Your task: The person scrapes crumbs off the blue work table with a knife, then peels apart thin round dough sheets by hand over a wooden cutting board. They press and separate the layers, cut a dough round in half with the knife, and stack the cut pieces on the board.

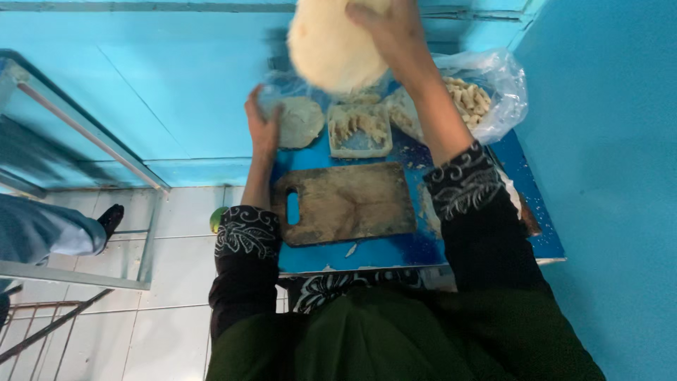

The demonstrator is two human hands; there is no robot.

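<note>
My right hand (389, 29) is raised at the top of the view, holding a thin round pale dough sheet (331, 44) up in the air; the sheet is blurred. My left hand (262, 121) rests with fingers spread at the far left of the blue table (395, 250), touching the edge of a stack of round dough sheets (300, 121) in clear plastic. A worn wooden cutting board (345, 202) with a handle slot lies bare in front of me.
A clear plastic tub (360, 132) of pale filling pieces stands behind the board. A clear bag (486, 95) of small rolled pieces lies at the back right. Blue walls close in behind and right. A glass cabinet (77, 169) and another person's leg (49, 229) are left.
</note>
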